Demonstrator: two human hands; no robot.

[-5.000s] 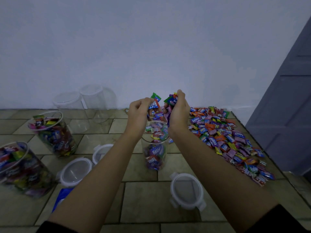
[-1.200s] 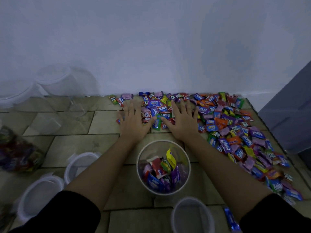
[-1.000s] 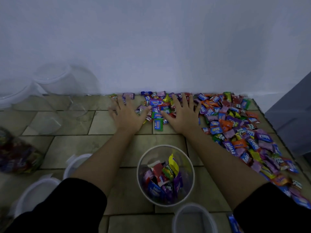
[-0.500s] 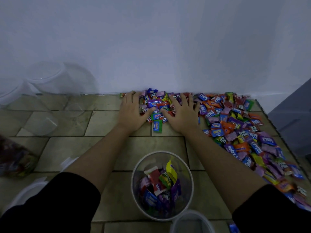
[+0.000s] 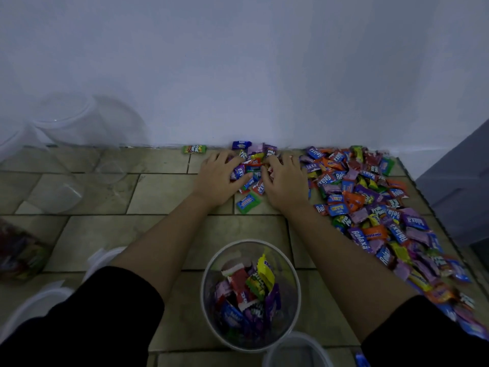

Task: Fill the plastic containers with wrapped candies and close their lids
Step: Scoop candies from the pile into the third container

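Observation:
A clear plastic container [image 5: 297,287] stands open on the tiled floor between my forearms, partly filled with wrapped candies [image 5: 248,290]. A big heap of wrapped candies [image 5: 370,207] spreads along the right side up to the wall. At the heap's left end my left hand [image 5: 215,180] and my right hand [image 5: 287,185] lie side by side, fingers curled inward, holding a small bunch of candies [image 5: 251,168] pressed between them. One green candy [image 5: 247,203] lies loose just below the hands.
Empty clear containers [image 5: 66,123] stand at the back left by the wall. A filled container [image 5: 18,250] sits at the left edge. White lids [image 5: 102,258] lie at the lower left, another lid [image 5: 296,350] by the open container. A dark door [image 5: 463,181] stands on the right.
Five seconds ago both hands dropped candies into the container. Since then they went flat onto the heap by the wall, and their fingers have now curled, drawing candies together.

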